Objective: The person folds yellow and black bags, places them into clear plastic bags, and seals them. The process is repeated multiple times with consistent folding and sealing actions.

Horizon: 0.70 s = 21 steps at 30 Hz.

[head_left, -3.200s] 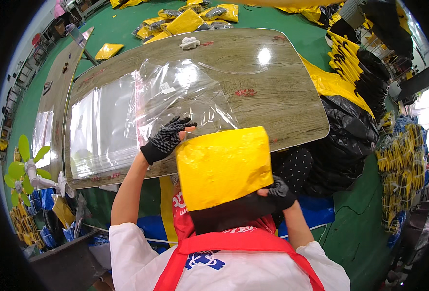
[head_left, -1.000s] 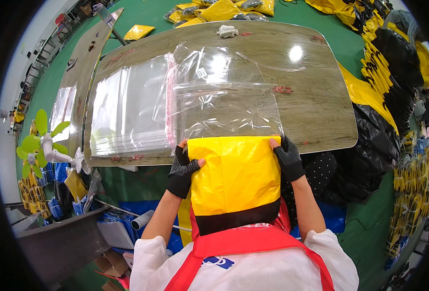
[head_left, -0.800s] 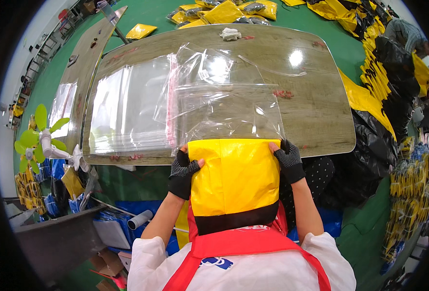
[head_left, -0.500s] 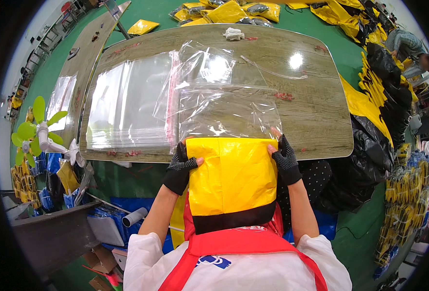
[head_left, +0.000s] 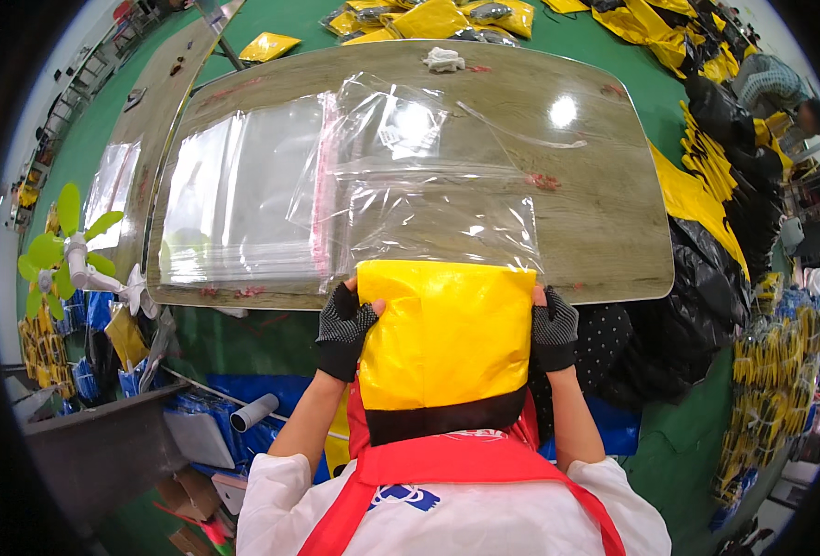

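A folded yellow piece of woven plastic sheeting point(head_left: 447, 338), with a black band along its near end, lies in front of my chest. My left hand point(head_left: 345, 324), in a black fingerless glove with pale dots, is closed on its left edge, thumb on top. At the opposite edge my right hand point(head_left: 553, 326), gloved alike, grips near the upper right corner; its fingers are partly hidden. A clear plastic bag point(head_left: 442, 222) lies wrinkled on the table, its near end meeting the far edge of the yellow sheeting. Whether that edge is inside the bag I cannot tell.
The wood-patterned table point(head_left: 605, 213) bears a stack of clear bags point(head_left: 243, 195) on the left and a crumpled white wad point(head_left: 443, 60) at the far edge. A green-bladed fan point(head_left: 75, 246) stands left. Black and yellow sheeting point(head_left: 697, 278) is heaped on the right.
My right hand has shifted slightly outward and down, its thumb now at the sheeting's right edge. The bag's near end has spread a little at the right. My left hand stays in about the same place.
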Motion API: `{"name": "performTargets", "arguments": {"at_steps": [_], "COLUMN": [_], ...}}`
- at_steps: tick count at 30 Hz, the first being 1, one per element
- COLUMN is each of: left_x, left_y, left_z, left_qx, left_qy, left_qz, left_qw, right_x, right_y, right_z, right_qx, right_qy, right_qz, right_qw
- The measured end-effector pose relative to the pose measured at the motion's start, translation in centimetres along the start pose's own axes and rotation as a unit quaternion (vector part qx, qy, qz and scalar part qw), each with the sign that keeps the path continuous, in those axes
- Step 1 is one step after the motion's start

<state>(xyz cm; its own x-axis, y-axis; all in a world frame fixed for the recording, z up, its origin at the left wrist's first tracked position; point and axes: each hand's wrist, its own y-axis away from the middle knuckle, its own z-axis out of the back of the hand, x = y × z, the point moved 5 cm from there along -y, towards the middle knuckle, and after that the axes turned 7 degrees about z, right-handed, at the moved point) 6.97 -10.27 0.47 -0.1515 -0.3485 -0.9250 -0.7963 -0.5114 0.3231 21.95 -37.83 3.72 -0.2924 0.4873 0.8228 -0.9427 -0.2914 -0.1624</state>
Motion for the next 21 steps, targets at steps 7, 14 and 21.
{"name": "performTargets", "arguments": {"at_steps": [7, 14, 21], "left_x": [-1.0, -0.9, 0.6], "left_y": [-0.2, 0.6, 0.4], "left_z": [-0.8, 0.2, 1.0], "left_qx": [0.020, -0.052, -0.026], "left_qy": [-0.014, -0.174, 0.042], "left_qz": [-0.036, -0.067, 0.035], "left_qw": [0.999, 0.981, 0.998], "right_x": [-2.9, -1.5, 0.0], "right_y": [2.7, 1.6, 1.9], "right_z": [0.0, -0.1, -0.2], "right_qx": [0.050, 0.037, 0.039], "right_qy": [-0.040, -0.054, 0.003], "right_qz": [-0.022, -0.035, -0.022], "right_qw": [0.998, 0.997, 0.999]}}
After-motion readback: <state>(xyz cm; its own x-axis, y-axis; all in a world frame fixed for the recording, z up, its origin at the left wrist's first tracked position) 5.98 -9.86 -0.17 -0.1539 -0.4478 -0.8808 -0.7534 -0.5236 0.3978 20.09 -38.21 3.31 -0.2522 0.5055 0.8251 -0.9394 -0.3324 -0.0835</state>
